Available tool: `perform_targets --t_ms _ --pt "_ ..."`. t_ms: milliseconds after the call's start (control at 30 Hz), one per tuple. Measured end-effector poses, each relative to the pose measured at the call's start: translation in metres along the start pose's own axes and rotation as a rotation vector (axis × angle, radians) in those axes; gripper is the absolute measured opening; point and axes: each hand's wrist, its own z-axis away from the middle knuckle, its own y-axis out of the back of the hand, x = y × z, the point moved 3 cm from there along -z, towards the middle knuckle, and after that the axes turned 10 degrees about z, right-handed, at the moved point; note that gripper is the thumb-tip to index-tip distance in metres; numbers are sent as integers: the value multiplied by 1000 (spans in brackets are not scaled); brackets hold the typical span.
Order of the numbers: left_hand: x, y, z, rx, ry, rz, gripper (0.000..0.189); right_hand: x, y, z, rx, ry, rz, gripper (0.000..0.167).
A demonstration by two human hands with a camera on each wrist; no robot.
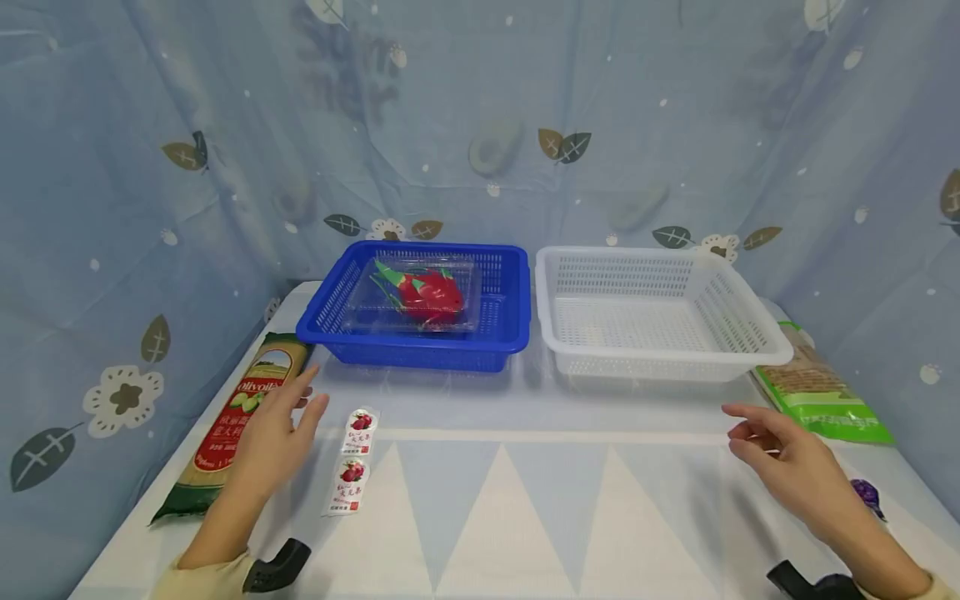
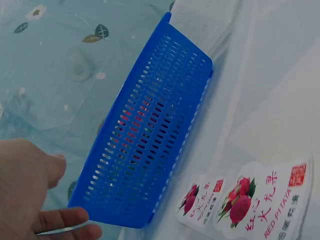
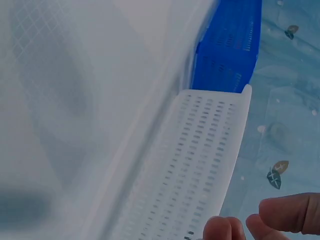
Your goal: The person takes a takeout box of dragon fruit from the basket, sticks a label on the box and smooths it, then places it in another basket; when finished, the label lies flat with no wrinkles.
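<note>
My left hand point(image 1: 272, 433) hovers over the pasta packet point(image 1: 240, 408) at the left, fingers loose and holding nothing. Beside it on the table lies a strip of red pitaya stickers point(image 1: 351, 462), seen larger in the left wrist view. Behind stands a blue basket point(image 1: 420, 357) with a clear plastic box point(image 1: 360, 307) in it; a red dragon fruit point(image 1: 433, 298) shows inside the box. On the right, my right hand point(image 1: 795, 467) hangs loosely curled in the air, nothing in its fingers, in front of a white basket point(image 1: 652, 365) with nothing in it.
A green and brown packet point(image 1: 832, 392) lies at the right, partly behind the white basket. A small purple item point(image 1: 867, 497) sits beside the right wrist, partly covered by it. A patterned blue curtain point(image 1: 480, 125) encloses the back and sides of the table.
</note>
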Motion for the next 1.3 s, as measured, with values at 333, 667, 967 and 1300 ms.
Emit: perform_targets --t_ms 333,667,967,1300 --pt "-41 -20 -40 8 258 537 59 -12 -6 2 -44 50 -112 43" --pt "-15 -20 -61 -53 358 718 66 -24 -13 5 -109 35 -155 43" --pt "-16 -35 -74 -52 388 842 70 -31 -18 5 -132 57 -157 42" --pt "-6 -48 -86 48 425 1192 67 -37 -28 4 -168 83 -169 41"
